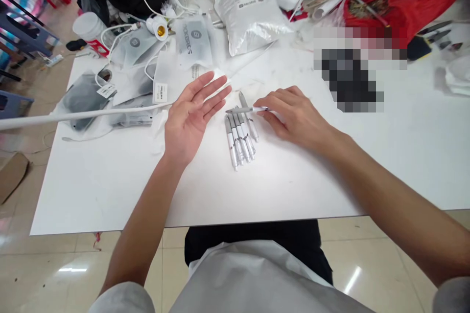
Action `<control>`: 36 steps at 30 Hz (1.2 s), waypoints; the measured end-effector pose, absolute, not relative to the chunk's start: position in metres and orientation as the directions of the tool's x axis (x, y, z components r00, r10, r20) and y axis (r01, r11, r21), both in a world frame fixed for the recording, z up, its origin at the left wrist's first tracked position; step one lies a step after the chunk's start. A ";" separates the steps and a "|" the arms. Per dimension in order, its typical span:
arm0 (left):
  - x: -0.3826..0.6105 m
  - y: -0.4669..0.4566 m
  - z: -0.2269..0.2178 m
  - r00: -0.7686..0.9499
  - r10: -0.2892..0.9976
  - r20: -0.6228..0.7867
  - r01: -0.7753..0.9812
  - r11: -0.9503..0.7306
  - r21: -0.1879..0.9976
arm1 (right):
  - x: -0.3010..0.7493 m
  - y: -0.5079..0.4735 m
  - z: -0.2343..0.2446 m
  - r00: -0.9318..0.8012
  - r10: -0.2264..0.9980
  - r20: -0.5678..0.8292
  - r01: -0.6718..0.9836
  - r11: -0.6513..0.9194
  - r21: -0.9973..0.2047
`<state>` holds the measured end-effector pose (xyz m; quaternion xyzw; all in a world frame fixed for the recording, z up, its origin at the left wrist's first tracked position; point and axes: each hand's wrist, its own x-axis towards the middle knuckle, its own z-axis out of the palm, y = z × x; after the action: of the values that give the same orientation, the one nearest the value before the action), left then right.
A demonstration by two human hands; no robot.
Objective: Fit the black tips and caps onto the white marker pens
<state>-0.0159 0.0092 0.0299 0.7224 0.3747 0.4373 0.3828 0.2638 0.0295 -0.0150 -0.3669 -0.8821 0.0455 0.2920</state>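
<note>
Several grey-and-white pens (239, 139) lie side by side on the white table (293, 176) in front of me. One more pen (252, 124) rests at a slight angle just right of that row. My right hand (292, 112) pinches a pen (242, 110) by its white end, holding it level above the others with the grey tip pointing left. Palm up and fingers stretched, my left hand (193, 120) is held left of the pens with nothing in it.
Frosted plastic packets (194, 41) and white cables clutter the back left, near a white tub (90, 32). A stuffed white bag (253, 17) sits behind the pens. Red plastic bag (411, 5) and a blurred-out dark object (348, 78) are at the right. A white cable (81, 115) crosses leftward.
</note>
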 end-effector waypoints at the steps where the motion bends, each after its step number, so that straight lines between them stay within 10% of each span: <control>1: -0.016 0.010 0.031 0.347 0.868 0.355 0.221 -0.444 0.868 | 0.263 0.029 -0.015 -0.558 0.673 0.485 0.616 0.728 -0.302; 15: -0.007 0.006 0.023 0.349 0.880 0.324 0.178 -0.401 0.898 | 0.260 0.026 -0.007 -0.636 0.619 0.461 0.578 0.778 -0.247; 27: 0.003 0.000 0.001 0.427 0.767 0.479 0.506 -0.642 0.576 | 0.257 0.023 -0.014 -0.656 0.611 0.444 0.568 0.786 -0.243; 36: 0.000 -0.002 0.007 0.431 0.804 0.410 0.588 -0.595 0.549 | 0.254 0.022 -0.013 -0.647 0.611 0.457 0.572 0.785 -0.239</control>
<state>0.0001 -0.0019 0.0075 0.8299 0.4192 0.3297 0.1639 0.2537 0.0218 -0.0129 -0.3261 -0.9066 0.0365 0.2652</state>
